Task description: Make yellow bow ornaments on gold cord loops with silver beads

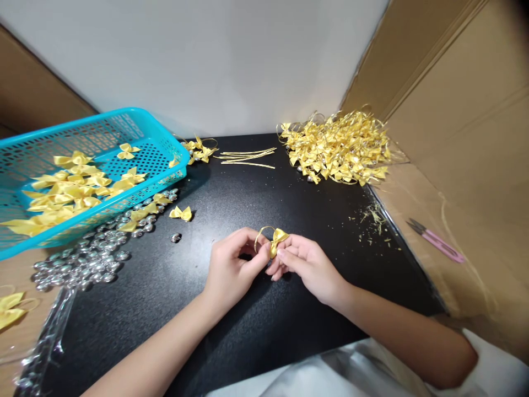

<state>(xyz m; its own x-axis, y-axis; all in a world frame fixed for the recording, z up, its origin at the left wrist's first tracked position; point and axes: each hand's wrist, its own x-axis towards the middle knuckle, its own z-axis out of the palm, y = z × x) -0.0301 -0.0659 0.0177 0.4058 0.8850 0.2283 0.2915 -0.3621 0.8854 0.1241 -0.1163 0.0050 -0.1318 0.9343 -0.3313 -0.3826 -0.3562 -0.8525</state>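
Between my two hands is a small yellow ribbon bow [278, 238] with a loop of gold cord [258, 236] standing up from it. My left hand [239, 259] pinches the bow's left side between thumb and fingers, close to the cord. On its right side, the thumb and fingers of my right hand [308, 264] are closed on the same bow. Whatever lies behind the bow is hidden by my fingers. Left of my hands, a single yellow bow [182, 213] and a single silver bell-like bead [176, 237] rest on the black table [231, 198].
A turquoise basket [136, 207] of yellow bows stands at left, with many silver beads [82, 264] beside it. Gold cord strips [248, 164] lie at the back. A heap of corded bows [339, 149] sits back right. Pink thread snips [442, 245] lie right, near cord scraps [376, 218].
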